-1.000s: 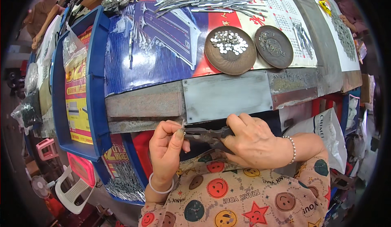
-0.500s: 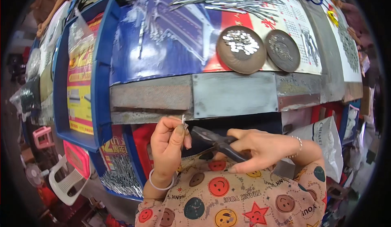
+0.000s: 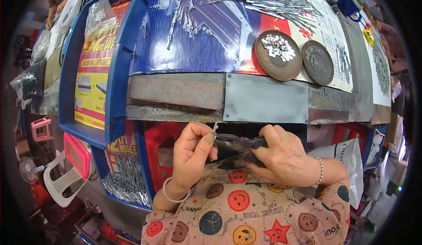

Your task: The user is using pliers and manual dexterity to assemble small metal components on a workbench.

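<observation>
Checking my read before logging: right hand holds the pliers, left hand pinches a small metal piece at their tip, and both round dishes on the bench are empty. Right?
Not quite. The head view shows the left dish holding small shiny pieces; only the right dish looks empty. The right hand does hold the pliers, and the left hand pinches the metal piece.

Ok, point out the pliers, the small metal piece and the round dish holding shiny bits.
pliers (image 3: 237, 142), head view, on the dark body near the pivot.
small metal piece (image 3: 215, 127), head view, on its upper end.
round dish (image 3: 268, 65), head view, on its bare brown rim.
</observation>
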Demonstrator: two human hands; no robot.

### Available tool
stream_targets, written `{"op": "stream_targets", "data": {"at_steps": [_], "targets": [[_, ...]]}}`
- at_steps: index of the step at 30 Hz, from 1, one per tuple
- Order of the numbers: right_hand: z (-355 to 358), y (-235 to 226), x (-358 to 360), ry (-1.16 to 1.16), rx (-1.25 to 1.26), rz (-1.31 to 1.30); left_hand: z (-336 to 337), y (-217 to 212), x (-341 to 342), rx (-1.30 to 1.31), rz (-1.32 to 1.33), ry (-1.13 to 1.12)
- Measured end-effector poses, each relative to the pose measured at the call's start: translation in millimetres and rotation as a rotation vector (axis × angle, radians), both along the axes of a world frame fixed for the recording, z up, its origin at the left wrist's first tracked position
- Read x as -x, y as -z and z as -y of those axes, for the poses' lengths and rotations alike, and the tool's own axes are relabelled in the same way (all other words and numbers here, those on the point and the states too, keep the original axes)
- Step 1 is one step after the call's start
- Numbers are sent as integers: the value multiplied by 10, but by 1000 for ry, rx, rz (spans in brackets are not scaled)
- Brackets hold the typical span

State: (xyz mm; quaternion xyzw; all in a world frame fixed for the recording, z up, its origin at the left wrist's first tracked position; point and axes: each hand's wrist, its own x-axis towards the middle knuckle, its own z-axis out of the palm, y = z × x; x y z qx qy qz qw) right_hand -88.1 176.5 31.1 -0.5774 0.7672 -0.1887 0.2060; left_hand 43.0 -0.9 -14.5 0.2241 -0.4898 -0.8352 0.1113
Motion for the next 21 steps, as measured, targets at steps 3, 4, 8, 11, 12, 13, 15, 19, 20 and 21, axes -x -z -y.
{"op": "stream_targets", "data": {"at_steps": [3,4,8,11,12,13,15,19,20,21], "targets": [[4,1,-10,9,14,-39,0,-13,6,24,19,13],[4,3,-11,10,13,-38,2,-8,6,22,20,14],[-1,7,-10,4,1,-96,8,17,-1,54,29,41],[9,0,2,-4,-13,-65,7,17,24,55,25,29],[13,-5,2,-2,-14,-27,6,10,30,54,21,14],[21,-1,8,1,-16,-27,10,14,36,53,21,17],[46,11,36,-14,-33,78,24,27,39,97,-17,4],[144,-62,139,-57,-161,535,42,20,-23,137,2,-15],[138,-51,176,-85,-205,732,39,0,-41,168,9,-16],[185,-53,199,-102,-284,859,37,19,-102,135,12,-31]]}}
